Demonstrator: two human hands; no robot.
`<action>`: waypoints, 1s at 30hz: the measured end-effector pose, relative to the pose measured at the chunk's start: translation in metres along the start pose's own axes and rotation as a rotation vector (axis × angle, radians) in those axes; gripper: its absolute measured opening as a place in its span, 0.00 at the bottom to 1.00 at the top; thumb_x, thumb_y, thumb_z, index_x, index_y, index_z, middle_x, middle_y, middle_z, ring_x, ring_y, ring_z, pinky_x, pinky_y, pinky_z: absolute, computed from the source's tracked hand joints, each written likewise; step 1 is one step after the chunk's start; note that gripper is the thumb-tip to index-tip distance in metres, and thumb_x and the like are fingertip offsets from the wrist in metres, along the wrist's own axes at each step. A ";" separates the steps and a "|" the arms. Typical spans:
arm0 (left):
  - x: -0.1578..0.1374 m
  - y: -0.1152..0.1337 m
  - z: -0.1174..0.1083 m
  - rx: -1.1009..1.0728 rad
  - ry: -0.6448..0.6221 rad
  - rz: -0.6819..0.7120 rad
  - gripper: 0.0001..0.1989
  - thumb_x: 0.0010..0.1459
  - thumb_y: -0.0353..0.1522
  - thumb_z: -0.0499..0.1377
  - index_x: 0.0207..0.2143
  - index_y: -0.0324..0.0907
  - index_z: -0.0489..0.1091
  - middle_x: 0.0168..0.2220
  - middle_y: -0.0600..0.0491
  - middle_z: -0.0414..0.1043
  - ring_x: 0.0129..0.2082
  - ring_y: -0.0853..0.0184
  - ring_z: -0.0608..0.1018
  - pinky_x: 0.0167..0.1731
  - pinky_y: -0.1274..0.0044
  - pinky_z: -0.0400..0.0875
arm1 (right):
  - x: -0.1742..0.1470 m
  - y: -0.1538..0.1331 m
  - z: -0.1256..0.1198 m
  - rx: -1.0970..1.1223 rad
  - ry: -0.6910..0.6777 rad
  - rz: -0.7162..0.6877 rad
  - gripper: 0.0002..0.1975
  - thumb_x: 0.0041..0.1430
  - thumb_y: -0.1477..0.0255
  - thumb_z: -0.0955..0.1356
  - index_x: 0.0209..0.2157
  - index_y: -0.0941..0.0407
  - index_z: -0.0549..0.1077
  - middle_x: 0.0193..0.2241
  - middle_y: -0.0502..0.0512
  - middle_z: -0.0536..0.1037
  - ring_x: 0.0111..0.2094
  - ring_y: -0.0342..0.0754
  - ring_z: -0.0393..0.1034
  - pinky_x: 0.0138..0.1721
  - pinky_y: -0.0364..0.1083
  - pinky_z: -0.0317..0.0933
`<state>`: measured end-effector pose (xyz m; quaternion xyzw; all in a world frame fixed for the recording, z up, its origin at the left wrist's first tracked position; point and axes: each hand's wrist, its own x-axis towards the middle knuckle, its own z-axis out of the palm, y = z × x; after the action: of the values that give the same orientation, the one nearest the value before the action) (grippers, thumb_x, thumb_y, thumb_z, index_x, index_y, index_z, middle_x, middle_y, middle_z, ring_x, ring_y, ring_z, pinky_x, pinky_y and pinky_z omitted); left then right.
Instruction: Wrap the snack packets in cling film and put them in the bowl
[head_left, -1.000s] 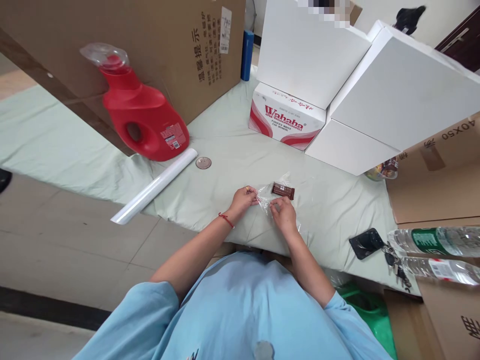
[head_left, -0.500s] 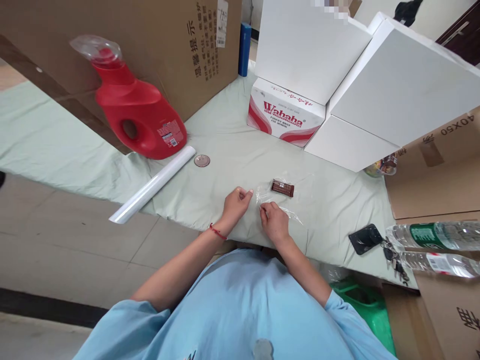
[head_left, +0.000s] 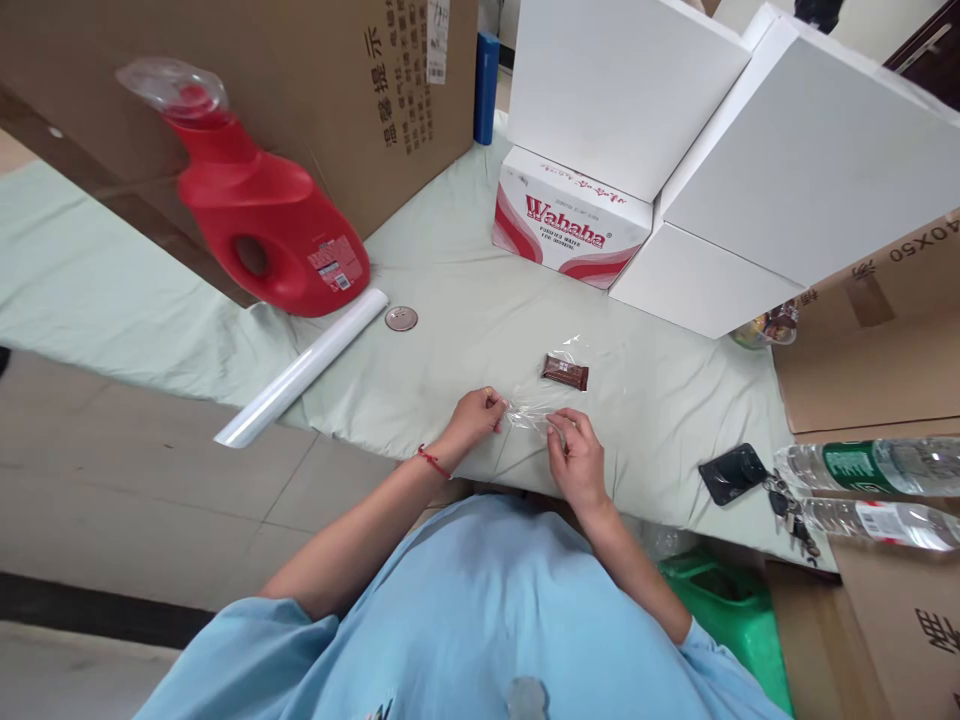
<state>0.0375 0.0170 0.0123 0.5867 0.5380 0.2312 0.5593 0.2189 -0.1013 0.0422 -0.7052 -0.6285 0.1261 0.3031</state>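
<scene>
A sheet of clear plastic film (head_left: 527, 414) is drawn out crinkled between my two hands near the table's front edge. My left hand (head_left: 476, 418), with a red string bracelet at the wrist, pinches the film's left end. On the right, my right hand (head_left: 579, 455) has its thumb and fingertips closed at the film's other end. Just beyond them lies a small brown wrapped snack bar (head_left: 565, 372), with more of the film around and under it. Neither hand touches the bar.
At left are a white roll (head_left: 304, 368), a round metallic disc (head_left: 401, 318) and a red jug (head_left: 274, 225). A Wahaha carton (head_left: 571, 222) and white boxes stand behind. To the right lie a black pouch (head_left: 729, 475) with keys and two plastic bottles (head_left: 874, 522).
My right hand has moved right, away from my left hand, and turned more upright. The film's near edge is now gathered between both hands. The snack bar stays about where it was.
</scene>
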 end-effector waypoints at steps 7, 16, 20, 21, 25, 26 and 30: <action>0.001 -0.005 -0.015 0.132 -0.016 -0.029 0.11 0.59 0.40 0.57 0.27 0.46 0.67 0.19 0.57 0.70 0.21 0.65 0.73 0.29 0.74 0.63 | -0.029 0.040 -0.012 -0.084 -0.237 0.179 0.21 0.72 0.65 0.63 0.60 0.54 0.77 0.71 0.64 0.65 0.59 0.57 0.75 0.60 0.57 0.71; -0.007 -0.004 -0.014 0.394 0.065 -0.004 0.09 0.60 0.37 0.57 0.27 0.46 0.70 0.28 0.52 0.77 0.30 0.60 0.76 0.32 0.72 0.61 | -0.027 0.054 -0.059 0.110 -0.287 0.177 0.17 0.71 0.63 0.65 0.53 0.52 0.82 0.56 0.60 0.81 0.50 0.54 0.79 0.50 0.52 0.74; -0.009 -0.003 -0.012 0.457 0.055 -0.010 0.10 0.61 0.37 0.57 0.27 0.46 0.71 0.29 0.51 0.78 0.31 0.59 0.76 0.32 0.72 0.61 | -0.002 0.043 -0.068 -0.043 -0.246 0.055 0.17 0.74 0.67 0.63 0.52 0.51 0.82 0.47 0.58 0.84 0.46 0.52 0.78 0.49 0.49 0.71; -0.009 -0.003 -0.012 0.470 0.051 -0.012 0.10 0.61 0.37 0.56 0.27 0.46 0.71 0.29 0.51 0.78 0.31 0.59 0.76 0.32 0.72 0.61 | 0.006 0.037 -0.063 -0.096 -0.265 -0.001 0.16 0.73 0.69 0.63 0.52 0.51 0.82 0.47 0.58 0.83 0.47 0.53 0.76 0.50 0.50 0.69; -0.007 -0.001 -0.013 0.510 0.027 -0.011 0.10 0.61 0.37 0.56 0.27 0.46 0.70 0.28 0.51 0.77 0.31 0.59 0.76 0.32 0.72 0.60 | 0.033 0.015 -0.025 -0.194 -0.442 -0.265 0.16 0.73 0.74 0.65 0.53 0.51 0.82 0.48 0.60 0.82 0.50 0.55 0.70 0.53 0.52 0.65; -0.007 -0.001 -0.013 0.518 0.020 -0.010 0.10 0.61 0.37 0.57 0.26 0.46 0.70 0.28 0.51 0.77 0.30 0.59 0.76 0.31 0.72 0.60 | 0.037 0.011 -0.013 -0.191 -0.478 -0.320 0.16 0.73 0.74 0.65 0.55 0.51 0.81 0.51 0.60 0.81 0.51 0.55 0.70 0.54 0.52 0.65; -0.012 0.002 -0.015 0.543 0.033 -0.016 0.07 0.61 0.37 0.58 0.31 0.46 0.71 0.31 0.51 0.78 0.32 0.59 0.77 0.32 0.72 0.63 | 0.039 0.006 0.024 -0.176 -0.564 -0.420 0.19 0.73 0.72 0.66 0.62 0.48 0.76 0.65 0.60 0.72 0.57 0.54 0.71 0.55 0.51 0.66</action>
<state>0.0214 0.0126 0.0217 0.7072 0.5939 0.0836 0.3743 0.2173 -0.0574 0.0278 -0.5217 -0.8269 0.1960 0.0754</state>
